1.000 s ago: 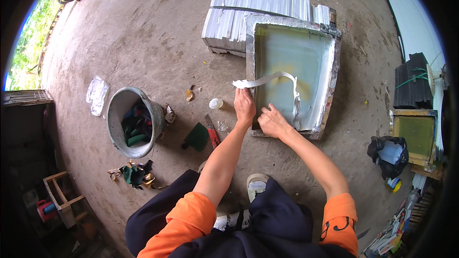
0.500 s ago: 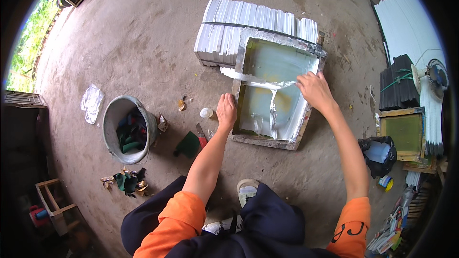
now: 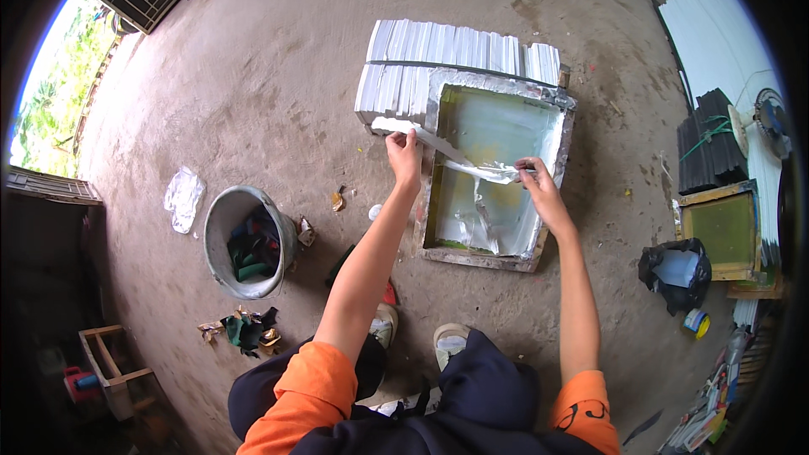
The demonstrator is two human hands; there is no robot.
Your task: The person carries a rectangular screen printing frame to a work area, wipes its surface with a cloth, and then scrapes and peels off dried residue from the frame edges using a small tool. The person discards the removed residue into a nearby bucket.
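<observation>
A wooden screen-printing frame [image 3: 480, 258] leans tilted against a bundle of white slats. Its pale greenish mesh [image 3: 497, 122] faces up, with yellowish smears and white tape along the inner edges. A loose strip of whitish tape [image 3: 451, 152] runs across the frame, with a crumpled piece hanging down over the mesh. My left hand [image 3: 404, 158] pinches the strip near its left end, just outside the frame's left side. Over the right half of the mesh, my right hand [image 3: 542, 192] pinches the strip's right end between thumb and fingers.
Left of me stands a grey bucket [image 3: 240, 240] holding dark cloths, with scraps [image 3: 244, 330] and a clear plastic bag [image 3: 183, 200] nearby. The bundle of white slats [image 3: 463, 42] lies behind the frame. On the right are another screen frame [image 3: 720, 232] and a black-bagged container [image 3: 674, 274].
My left hand has left the frame's side and moved up to grip the strip's left end. My right hand has moved down and inward from the right rim, holding the other end.
</observation>
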